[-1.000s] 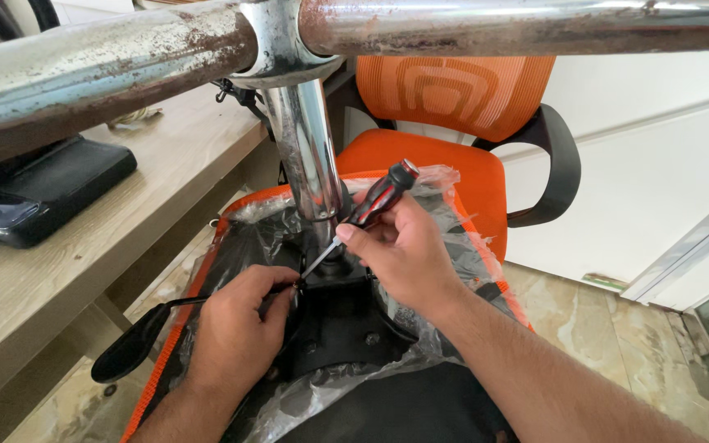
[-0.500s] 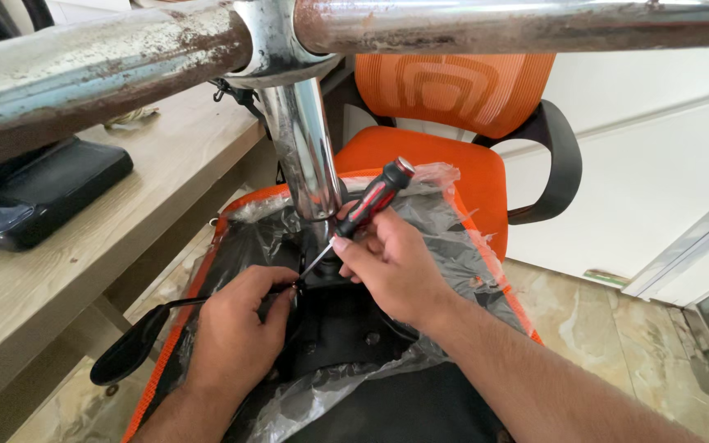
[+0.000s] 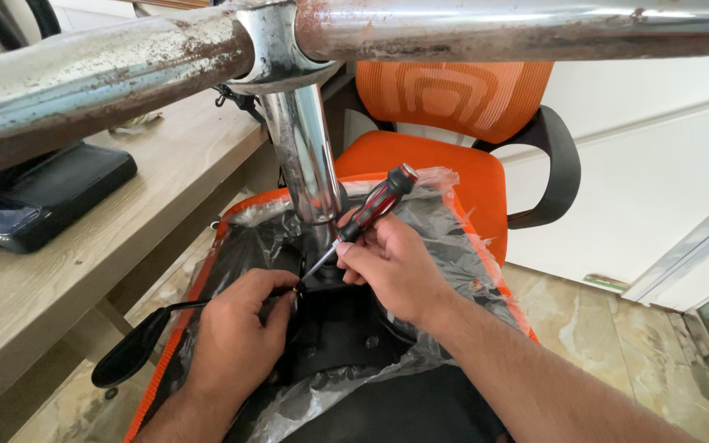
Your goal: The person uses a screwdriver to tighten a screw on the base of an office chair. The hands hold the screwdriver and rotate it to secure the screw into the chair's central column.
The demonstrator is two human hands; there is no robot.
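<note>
An office chair lies upside down in front of me, its orange seat underside (image 3: 207,262) wrapped in clear plastic. Its chrome column (image 3: 305,156) rises from a black mechanism plate (image 3: 338,336) to rusty chrome legs (image 3: 108,70) across the top of the view. My right hand (image 3: 391,267) grips a red and black screwdriver (image 3: 371,209), tip pointing down left at the plate near the column's foot. My left hand (image 3: 240,328) rests on the plate at the screwdriver tip, fingers curled by the thin black lever (image 3: 129,357) with a paddle end.
A second orange chair (image 3: 453,115) with black armrests stands upright behind. A wooden desk (image 3: 84,246) runs along the left, with a black flat device (image 3: 38,197) on it. White panels stand at the right, and the floor (image 3: 609,328) is beige marble tile.
My right hand and the screwdriver have shifted slightly, the handle tilting a little. My left hand stays at the tip on the plate.
</note>
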